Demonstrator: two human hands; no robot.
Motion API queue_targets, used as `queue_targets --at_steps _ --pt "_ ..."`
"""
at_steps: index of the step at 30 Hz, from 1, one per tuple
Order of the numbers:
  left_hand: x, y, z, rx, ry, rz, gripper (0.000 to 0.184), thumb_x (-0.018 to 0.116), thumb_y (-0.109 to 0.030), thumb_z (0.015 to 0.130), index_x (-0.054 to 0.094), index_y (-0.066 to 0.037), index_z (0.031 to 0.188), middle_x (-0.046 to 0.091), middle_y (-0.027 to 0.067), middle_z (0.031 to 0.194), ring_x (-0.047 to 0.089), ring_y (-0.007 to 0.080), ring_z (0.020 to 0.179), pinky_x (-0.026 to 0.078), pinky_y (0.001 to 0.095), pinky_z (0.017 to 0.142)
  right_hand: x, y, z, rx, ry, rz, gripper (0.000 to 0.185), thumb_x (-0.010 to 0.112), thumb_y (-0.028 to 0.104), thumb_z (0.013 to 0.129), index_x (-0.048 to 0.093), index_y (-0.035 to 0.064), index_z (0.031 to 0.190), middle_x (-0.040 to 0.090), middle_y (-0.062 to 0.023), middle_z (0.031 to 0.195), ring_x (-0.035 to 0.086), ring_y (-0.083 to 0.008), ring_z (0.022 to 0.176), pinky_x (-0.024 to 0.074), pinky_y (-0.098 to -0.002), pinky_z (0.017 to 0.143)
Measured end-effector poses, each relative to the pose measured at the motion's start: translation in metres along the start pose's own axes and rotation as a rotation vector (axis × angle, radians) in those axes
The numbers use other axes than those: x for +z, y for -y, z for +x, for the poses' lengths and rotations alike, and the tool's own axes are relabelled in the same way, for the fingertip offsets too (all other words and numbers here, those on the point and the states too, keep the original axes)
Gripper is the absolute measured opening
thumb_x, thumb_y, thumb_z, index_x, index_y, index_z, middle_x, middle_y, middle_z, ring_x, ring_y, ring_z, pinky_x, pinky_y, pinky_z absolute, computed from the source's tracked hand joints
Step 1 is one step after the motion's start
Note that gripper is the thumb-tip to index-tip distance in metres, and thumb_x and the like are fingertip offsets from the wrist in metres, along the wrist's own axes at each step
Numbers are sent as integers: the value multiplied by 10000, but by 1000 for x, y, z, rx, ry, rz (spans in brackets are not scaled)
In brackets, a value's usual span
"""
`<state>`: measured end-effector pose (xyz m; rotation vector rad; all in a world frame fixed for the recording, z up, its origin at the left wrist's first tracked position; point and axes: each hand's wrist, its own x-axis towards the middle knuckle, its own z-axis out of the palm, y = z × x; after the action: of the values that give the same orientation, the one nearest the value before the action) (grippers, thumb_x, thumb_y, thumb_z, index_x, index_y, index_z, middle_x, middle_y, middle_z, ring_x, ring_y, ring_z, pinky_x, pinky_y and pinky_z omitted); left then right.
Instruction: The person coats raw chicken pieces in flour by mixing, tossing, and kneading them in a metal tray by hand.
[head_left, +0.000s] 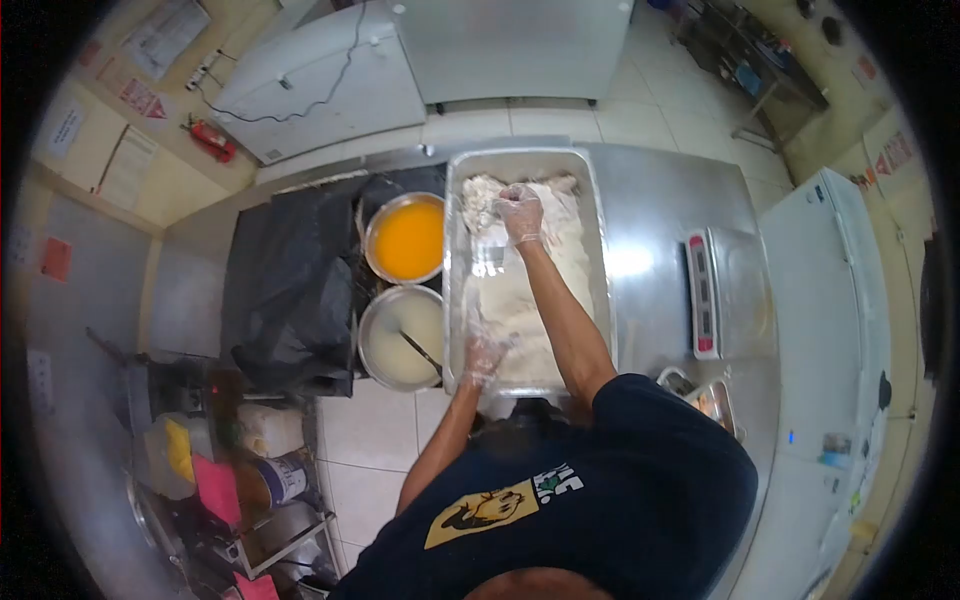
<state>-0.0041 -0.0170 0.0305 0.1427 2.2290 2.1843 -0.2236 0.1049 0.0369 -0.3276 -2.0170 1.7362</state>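
As hands (520, 213) (486, 358) work powder (512, 292), shirt lettering (558, 482) blurred

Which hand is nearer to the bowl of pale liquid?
The left hand: it is in the tray, beside the bowl of pale liquid; the right hand is farther away, near the tray's far end.

Blur, small print
The left hand (485, 358) looks blurred; the wall notice (143, 97) is too small to read; the bottom edge crops the shirt (600, 480).
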Motion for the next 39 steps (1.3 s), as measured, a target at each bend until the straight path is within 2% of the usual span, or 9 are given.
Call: queue_targets --at_steps 3,5,13,16,24,25,26,32,39 --pt "4 -11 5 -35 -8 25 1184 794 -5 533 29 -8 1437 128 189 1486 138 279 1380 136 339 1120 45 -53 44 112 48 307 195 683 147 721 618 -20 796 624 -71 736 609 -145 680 503 -320 646" --pt "7 -23 6 -85 5 15 1182 794 -10 541 26 -15 1439 116 191 1490 132 284 1383 123 340 1122 64 -95 52 -155 69 -259 263 716 164 702 623 -44 833 630 -98 763 613 -173 679 504 -362 635" --pt "9 -20 16 -175 89 55 1121 764 10 584 45 -30 1443 128 174 1491 134 287 1381 127 342 1119 62 -126 50 159 231 -465 328 665 293 761 651 9 923 651 -184 889 617 -284 838 483 -402 761" --pt "12 -28 23 -176 106 44 1112 762 11 578 62 -29 1442 133 183 1486 139 288 1380 142 347 1120 34 -96 52 -156 357 -408 329 621 278 778 638 41 1004 604 -178 1063 541 -307 1030 401 -414 942" --pt "20 -38 29 -194 162 42 1011 717 19 623 114 -20 1434 201 191 1463 186 290 1367 183 363 1111 3 -95 45 -261 30 -850 258 515 252 844 624 21 812 627 -197 856 598 -361 882 492 -415 765" --pt "19 -36 33 -196 160 36 1011 717 19 623 114 -20 1434 201 191 1463 186 290 1367 183 363 1111 -29 -30 30 75 99 -768 271 456 190 859 600 -12 969 581 -226 1008 559 -357 972 446 -441 853" --pt "17 -32 37 -224 168 39 953 696 4 657 136 -18 1429 239 193 1443 220 295 1353 202 362 1104 -29 -72 20 -308 -275 -938 360 407 252 904 559 -28 1072 549 -252 1079 519 -393 1028 410 -448 903" --pt "20 53 135 -194 160 -40 513 565 -107 805 411 -4 1283 528 141 1184 530 261 1086 448 372 849 -49 -107 20 -147 -174 -897 391 462 295 890 538 -3 1130 564 -196 1128 547 -412 932 414 -481 870" --pt "94 136 269 -154 109 1257 300 613 -271 754 647 -28 926 654 177 885 631 315 852 487 432 747 -90 -90 19 23 183 -990 279 486 134 842 580 46 1089 580 -214 1059 544 -378 996 441 -440 875"
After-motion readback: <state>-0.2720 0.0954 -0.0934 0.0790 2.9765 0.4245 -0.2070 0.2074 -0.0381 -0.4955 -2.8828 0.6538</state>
